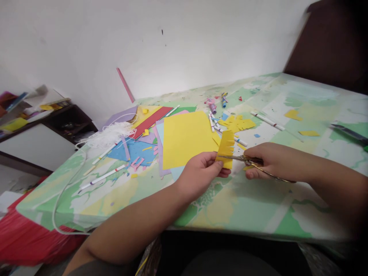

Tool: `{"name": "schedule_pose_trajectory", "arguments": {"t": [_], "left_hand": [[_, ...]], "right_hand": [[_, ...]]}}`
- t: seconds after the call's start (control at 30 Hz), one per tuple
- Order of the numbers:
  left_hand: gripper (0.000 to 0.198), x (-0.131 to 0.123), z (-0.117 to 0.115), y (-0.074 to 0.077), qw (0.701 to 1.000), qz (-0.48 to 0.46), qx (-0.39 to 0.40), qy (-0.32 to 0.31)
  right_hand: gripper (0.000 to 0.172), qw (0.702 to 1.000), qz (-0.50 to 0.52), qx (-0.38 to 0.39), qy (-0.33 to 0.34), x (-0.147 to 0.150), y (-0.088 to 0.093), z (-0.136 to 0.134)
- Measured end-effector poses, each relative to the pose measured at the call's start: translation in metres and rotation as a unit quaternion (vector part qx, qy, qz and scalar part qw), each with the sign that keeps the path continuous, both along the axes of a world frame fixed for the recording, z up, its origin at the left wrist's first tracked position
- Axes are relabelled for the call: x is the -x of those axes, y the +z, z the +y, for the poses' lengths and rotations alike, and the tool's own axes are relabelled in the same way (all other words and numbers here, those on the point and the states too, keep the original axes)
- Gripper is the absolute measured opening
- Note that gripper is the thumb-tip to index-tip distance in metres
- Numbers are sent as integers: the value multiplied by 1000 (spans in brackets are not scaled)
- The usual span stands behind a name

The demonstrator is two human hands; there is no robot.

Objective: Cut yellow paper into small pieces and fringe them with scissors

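Between the thumb and fingers of my left hand point(201, 168) is a small yellow paper strip point(225, 143), with a row of slits along its right edge. My right hand point(266, 159) is closed around a pair of scissors point(253, 162) with gold-coloured handles. Their blades lie across the lower part of the strip, pointing left towards my left thumb. Just left of the strip, a large yellow sheet point(186, 140) rests on pale blue and lilac sheets. Behind it is another fringed yellow piece point(238, 123).
White markers point(267, 120) and paper scraps point(138, 163) are scattered on the patterned tablecloth point(247, 214). A tangle of white string point(110, 134) lies left of a red strip point(152, 122). At the far right is a dark-bladed cutter point(350, 133). Small paper rolls point(212, 105) stand near the wall.
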State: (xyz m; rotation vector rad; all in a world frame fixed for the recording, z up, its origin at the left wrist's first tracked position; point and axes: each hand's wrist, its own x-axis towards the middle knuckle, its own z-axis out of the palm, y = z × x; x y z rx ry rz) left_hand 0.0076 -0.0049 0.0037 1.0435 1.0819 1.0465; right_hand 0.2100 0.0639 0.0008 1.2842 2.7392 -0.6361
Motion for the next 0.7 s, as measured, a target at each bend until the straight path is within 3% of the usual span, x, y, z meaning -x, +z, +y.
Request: {"name": "schedule_pose_trajectory", "arguments": {"t": [0.3, 0.7], "left_hand": [[7, 1, 4, -4, 997, -30, -8, 68], [10, 0, 5, -10, 997, -37, -7, 73]], "right_hand": [[40, 1000, 14, 2, 3, 1, 1, -1], [42, 1000, 19, 8, -8, 9, 2, -8]]}}
